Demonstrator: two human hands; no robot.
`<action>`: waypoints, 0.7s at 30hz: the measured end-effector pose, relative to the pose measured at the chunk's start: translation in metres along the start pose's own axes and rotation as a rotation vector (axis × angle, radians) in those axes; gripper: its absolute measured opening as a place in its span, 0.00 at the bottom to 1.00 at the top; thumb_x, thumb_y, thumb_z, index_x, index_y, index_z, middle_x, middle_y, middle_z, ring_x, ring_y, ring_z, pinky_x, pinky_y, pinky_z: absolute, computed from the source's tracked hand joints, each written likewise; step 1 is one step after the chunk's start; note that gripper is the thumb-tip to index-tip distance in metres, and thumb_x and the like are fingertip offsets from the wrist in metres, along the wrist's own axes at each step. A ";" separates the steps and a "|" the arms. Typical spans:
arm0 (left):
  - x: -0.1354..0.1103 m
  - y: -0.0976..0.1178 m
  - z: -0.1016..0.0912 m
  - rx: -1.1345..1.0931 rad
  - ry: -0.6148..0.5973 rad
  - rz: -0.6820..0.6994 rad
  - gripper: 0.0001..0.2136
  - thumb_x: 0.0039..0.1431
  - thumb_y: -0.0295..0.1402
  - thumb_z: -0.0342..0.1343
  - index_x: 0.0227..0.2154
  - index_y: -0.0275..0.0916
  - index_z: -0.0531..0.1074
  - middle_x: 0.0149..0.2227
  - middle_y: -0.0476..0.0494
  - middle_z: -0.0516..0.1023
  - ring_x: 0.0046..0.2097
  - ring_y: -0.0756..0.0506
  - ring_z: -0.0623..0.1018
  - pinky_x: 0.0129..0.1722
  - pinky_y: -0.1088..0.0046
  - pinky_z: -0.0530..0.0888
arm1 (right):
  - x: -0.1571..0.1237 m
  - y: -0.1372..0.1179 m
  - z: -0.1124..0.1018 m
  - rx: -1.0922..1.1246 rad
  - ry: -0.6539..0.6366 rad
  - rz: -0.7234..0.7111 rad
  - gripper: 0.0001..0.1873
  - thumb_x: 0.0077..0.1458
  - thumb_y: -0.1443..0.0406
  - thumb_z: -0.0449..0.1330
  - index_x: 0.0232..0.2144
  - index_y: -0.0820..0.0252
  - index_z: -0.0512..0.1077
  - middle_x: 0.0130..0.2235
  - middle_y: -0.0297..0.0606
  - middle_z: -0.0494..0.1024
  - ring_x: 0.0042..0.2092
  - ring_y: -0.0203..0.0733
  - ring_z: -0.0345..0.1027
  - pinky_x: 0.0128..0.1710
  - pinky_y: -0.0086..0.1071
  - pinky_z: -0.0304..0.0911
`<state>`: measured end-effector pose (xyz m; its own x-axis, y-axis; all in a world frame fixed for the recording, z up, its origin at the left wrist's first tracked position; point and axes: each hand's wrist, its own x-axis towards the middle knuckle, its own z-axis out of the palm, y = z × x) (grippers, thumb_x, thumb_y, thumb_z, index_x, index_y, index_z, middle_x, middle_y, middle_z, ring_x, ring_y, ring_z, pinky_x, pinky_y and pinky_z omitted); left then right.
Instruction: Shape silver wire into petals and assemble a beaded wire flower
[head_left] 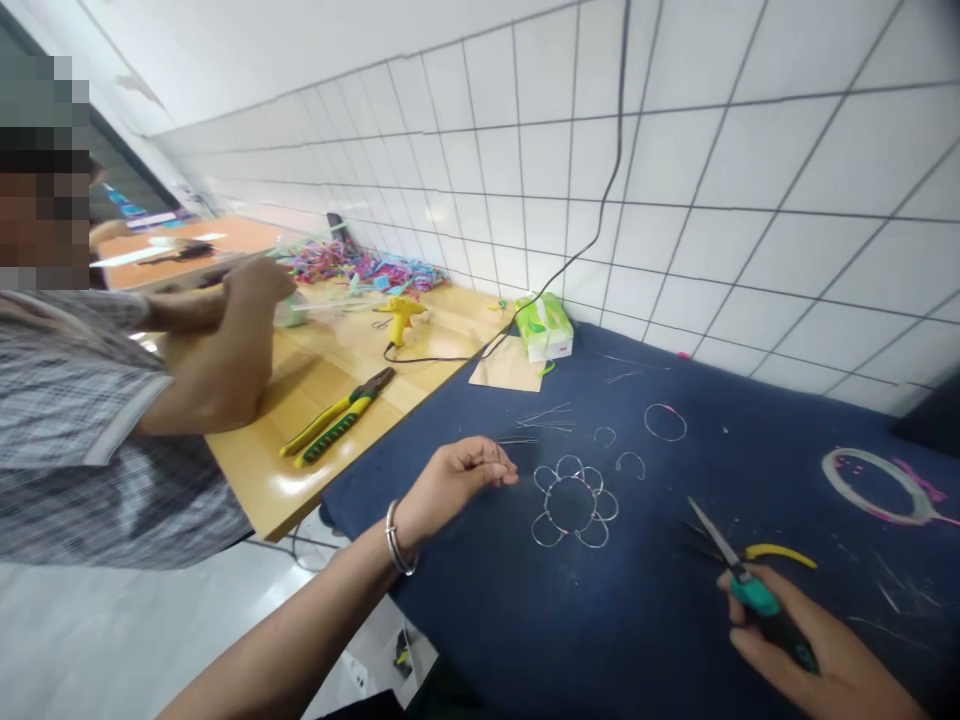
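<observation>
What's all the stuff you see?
Wire flower: one, silver, on blue cloth
Wire ring: one, silver, beyond flower
Bent wires: two, silver, near ring
Straight wires: several, silver, on cloth
Hoop: one, white, right
Pointed tool: one, teal/black, right hand
Second tool: one, yellow handle, nearby
Tissue pack: one, green/white, by wall
Sheet: one, tan, by tissue pack
Glue gun: one, yellow, wooden table
Big pliers: one, yellow/green, wooden table
Craft strips: many, multicoloured, wooden table
Cable: one, black, against wall
Other person: one, checked shirt, left
Bracelet: one, silver, left wrist
Left hand: one, bare, near flower
Right hand: one, bare, holding pointed tool
</observation>
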<state>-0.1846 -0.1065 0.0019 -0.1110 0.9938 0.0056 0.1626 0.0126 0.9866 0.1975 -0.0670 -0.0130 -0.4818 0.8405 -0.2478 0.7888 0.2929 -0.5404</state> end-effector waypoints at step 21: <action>0.012 0.062 0.182 -0.213 -0.882 -0.268 0.03 0.51 0.28 0.54 0.28 0.33 0.69 0.26 0.45 0.76 0.30 0.49 0.76 0.30 0.74 0.69 | -0.026 -0.043 -0.046 0.394 0.113 -0.099 0.11 0.54 0.61 0.54 0.39 0.58 0.70 0.29 0.33 0.68 0.30 0.34 0.61 0.31 0.29 0.58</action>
<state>0.0025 -0.0737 0.0338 0.6771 0.6868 -0.2643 0.0465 0.3185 0.9468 0.1941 -0.0806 0.0539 -0.4856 0.8683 -0.1009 0.5241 0.1968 -0.8286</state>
